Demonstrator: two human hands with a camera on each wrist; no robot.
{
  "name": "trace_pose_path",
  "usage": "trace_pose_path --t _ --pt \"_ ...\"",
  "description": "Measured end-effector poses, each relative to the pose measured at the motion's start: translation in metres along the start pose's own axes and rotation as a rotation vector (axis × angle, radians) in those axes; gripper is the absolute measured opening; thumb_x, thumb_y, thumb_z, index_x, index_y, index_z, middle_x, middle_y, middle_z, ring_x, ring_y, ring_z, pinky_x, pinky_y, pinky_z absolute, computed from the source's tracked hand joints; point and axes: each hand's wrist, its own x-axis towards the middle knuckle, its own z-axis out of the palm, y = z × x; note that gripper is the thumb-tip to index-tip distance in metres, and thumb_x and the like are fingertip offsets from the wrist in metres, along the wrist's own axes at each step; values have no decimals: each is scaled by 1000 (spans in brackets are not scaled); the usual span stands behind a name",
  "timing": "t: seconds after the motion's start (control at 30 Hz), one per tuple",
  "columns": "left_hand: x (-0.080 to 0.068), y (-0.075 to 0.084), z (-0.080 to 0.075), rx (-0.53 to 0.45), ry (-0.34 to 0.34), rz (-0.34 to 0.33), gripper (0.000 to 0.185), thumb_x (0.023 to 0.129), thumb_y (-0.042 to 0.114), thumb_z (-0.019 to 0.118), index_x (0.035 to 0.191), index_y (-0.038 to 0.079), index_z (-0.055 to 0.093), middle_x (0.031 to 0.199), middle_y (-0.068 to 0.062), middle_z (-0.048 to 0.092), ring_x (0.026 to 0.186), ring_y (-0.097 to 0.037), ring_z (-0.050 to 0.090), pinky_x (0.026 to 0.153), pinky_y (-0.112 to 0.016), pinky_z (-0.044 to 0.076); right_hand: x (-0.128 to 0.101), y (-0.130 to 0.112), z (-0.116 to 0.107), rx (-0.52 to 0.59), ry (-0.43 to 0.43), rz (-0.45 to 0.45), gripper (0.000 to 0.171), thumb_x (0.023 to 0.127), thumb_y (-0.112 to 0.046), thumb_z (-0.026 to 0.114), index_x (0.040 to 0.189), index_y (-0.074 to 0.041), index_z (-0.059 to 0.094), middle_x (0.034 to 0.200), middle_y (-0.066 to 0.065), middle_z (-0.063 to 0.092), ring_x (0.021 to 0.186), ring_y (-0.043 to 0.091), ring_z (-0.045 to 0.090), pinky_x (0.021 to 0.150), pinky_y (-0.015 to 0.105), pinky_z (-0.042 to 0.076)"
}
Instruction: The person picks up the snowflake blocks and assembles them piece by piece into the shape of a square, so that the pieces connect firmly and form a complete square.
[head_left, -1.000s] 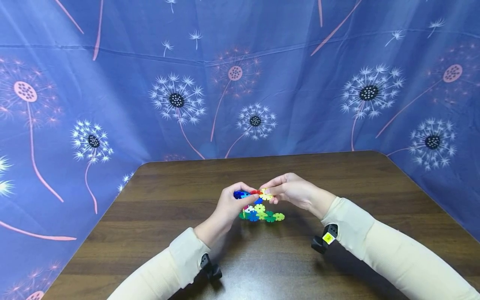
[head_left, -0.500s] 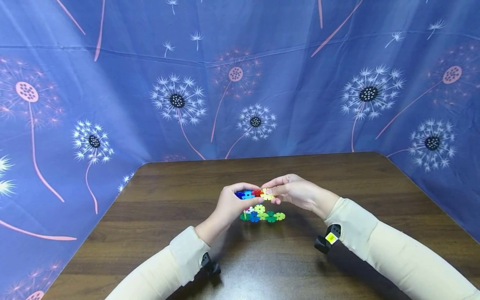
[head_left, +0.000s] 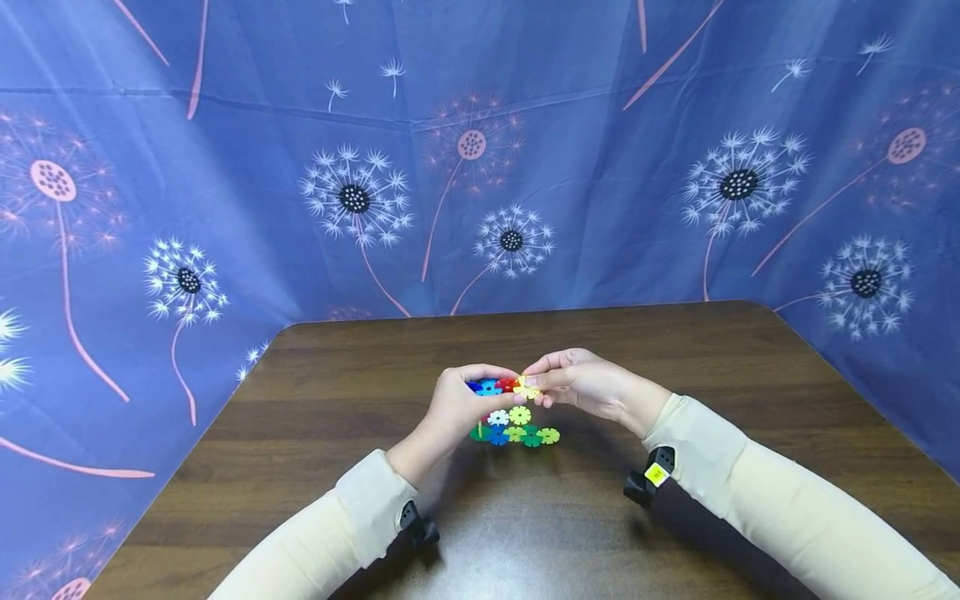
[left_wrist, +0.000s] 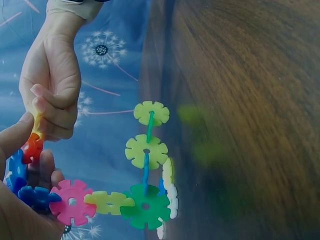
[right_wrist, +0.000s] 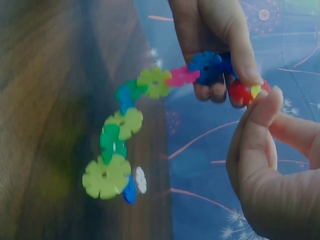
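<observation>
A chain of interlocking plastic flower discs hangs from my left hand [head_left: 450, 408]. Its thumb and fingers grip the upper part near a light blue disc [head_left: 489, 387] and a red disc [head_left: 506, 385]. My right hand [head_left: 596, 385] pinches a yellow disc [head_left: 527, 392] at the red disc's edge. In the right wrist view, the fingertips hide most of that yellow disc. Below the left hand, the chain runs through a pink disc [left_wrist: 72, 202], a green disc [left_wrist: 146, 206] and yellow-green discs, ending in a yellow-green disc [right_wrist: 106, 176] low over the table.
Loose discs lie on the brown wooden table [head_left: 675, 350] behind the chain, among them a white disc [head_left: 498, 417] and a yellow-green disc [head_left: 520, 415]. A blue dandelion-print cloth [head_left: 585, 167] hangs behind and beside the table.
Both hands and the chain shift slightly right, then back left. The chain's lower end now sits further left, showing more of the loose white disc. Both hands keep their hold.
</observation>
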Motion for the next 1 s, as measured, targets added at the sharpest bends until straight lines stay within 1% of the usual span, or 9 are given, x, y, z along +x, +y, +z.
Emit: trace_pose_path --t 0.03,0.1,0.2,0.4,0.53,0.6,0.7,0.8,1.0 --pt "0 1 -1 3 0 -5 30 66 22 77 92 10 69 80 -3 66 55 -12 54 51 -26 49 0 0 0 -3 -5 -2 19 83 -4 57 100 4 54 75 7 62 59 14 56 77 35 47" --pt "0 1 -2 1 -4 -10 30 66 22 77 92 10 70 78 -4 66 50 -11 52 46 -26 47 1 -1 -2 -3 -13 -5 16 84 -5 57 97 2 56 75 7 61 59 14 56 72 31 48" --pt "1 -1 -3 -20 -3 -16 31 64 22 78 91 10 70 75 -4 66 49 -11 52 46 -26 46 3 -1 -6 0 -17 -10 12 85 -8 56 93 0 59 74 6 60 61 14 56 67 28 49" --pt "12 -16 -5 -66 3 -27 32 60 29 80 88 17 71 77 -3 66 60 -24 59 52 -31 50 5 2 -17 18 6 -22 11 84 -10 57 91 -2 63 76 5 61 67 14 57 64 24 48" --pt "16 -23 -4 -65 8 -17 36 57 34 81 88 19 71 80 -3 66 64 -25 61 55 -31 51 9 8 -22 0 24 -20 12 84 -8 58 92 -1 63 78 6 62 69 14 57 65 25 49" --pt "16 -25 -4 -64 11 -7 36 57 35 80 88 18 71 81 -3 66 65 -22 61 57 -33 51 12 11 -23 -27 47 -16 14 83 -8 59 94 1 62 79 7 62 70 16 58 67 27 49" --pt "15 -25 -4 -51 11 -1 36 57 36 80 88 19 71 82 -2 66 65 -18 61 60 -35 52 20 15 -25 -109 87 -22 22 82 -8 60 99 5 59 80 9 62 72 18 58 73 33 49" --pt "15 -24 -5 -38 9 -11 36 57 37 80 87 20 71 83 0 66 66 -17 61 62 -36 51 31 19 -26 -186 125 -23 27 81 -8 61 102 8 57 83 10 62 74 19 59 78 40 47" --pt "15 -22 -7 -32 11 -22 36 59 40 78 88 20 71 86 0 65 70 -18 62 67 -38 51 57 21 -28 -321 212 -1 21 81 -8 62 97 4 63 87 9 64 69 16 59 77 40 47"
